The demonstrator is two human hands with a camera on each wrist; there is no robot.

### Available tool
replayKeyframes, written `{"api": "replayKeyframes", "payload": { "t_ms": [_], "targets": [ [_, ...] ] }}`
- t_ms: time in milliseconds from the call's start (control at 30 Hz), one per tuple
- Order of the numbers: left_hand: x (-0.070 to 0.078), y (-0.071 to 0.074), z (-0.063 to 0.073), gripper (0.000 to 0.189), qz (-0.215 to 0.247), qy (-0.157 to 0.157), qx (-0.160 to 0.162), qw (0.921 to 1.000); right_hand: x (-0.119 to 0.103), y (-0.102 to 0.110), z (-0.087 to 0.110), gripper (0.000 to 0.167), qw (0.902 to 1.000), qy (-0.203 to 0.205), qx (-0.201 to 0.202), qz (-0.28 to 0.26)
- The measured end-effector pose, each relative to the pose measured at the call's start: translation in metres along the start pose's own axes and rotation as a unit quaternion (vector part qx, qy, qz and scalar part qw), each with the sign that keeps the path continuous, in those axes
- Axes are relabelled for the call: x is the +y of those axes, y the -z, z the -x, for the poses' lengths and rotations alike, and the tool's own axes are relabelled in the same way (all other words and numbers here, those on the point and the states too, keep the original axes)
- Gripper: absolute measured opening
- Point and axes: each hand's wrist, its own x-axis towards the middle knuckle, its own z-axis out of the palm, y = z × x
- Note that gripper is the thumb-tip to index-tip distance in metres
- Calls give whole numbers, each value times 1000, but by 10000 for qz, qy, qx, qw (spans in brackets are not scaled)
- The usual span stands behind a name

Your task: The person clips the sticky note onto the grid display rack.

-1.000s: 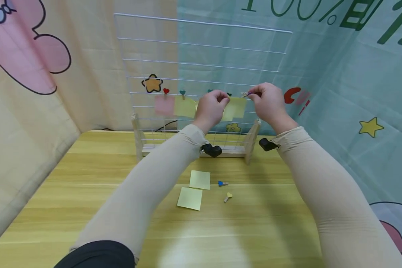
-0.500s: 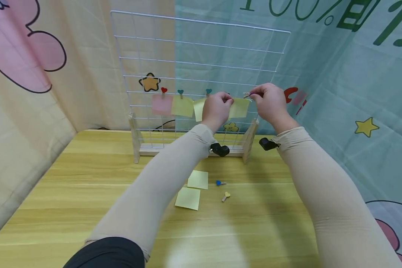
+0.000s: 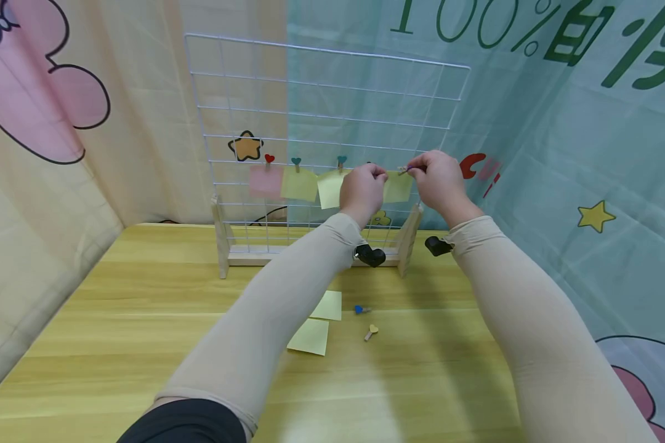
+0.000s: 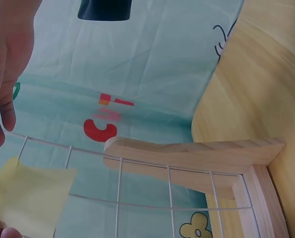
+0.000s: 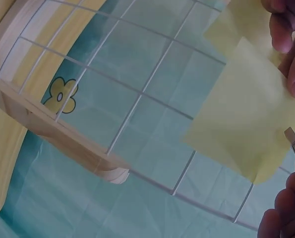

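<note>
Toward the right side of the wire grid rack (image 3: 327, 51), the left hand (image 3: 362, 192) pinches a yellow sticky note (image 3: 397, 187) by its edge, spread before the wires, while the right hand (image 3: 438, 181) grips a small wooden clip (image 5: 292, 139), its tip at the note's upper right corner; whether it bites the paper I cannot tell. Fastening this note beside the hung notes (image 3: 299, 186) seems the step in hand. The next move likely calls for spreading the clip and straddling paper and wire together, the note held level.
</note>
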Motion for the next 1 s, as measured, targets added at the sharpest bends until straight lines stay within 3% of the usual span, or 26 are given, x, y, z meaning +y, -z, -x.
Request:
{"api": "replayKeyframes", "payload": {
  "t_ms": [433,1000],
  "targets": [
    [-2,-15,-2,23,-307,-68,166,9994,2,-3,-4,28,9990,23,-12,435],
    [-7,-15,-2,22,-624,-143,260,9976,1,-4,-15,30,9947,20,-489,903]
  ]
}}
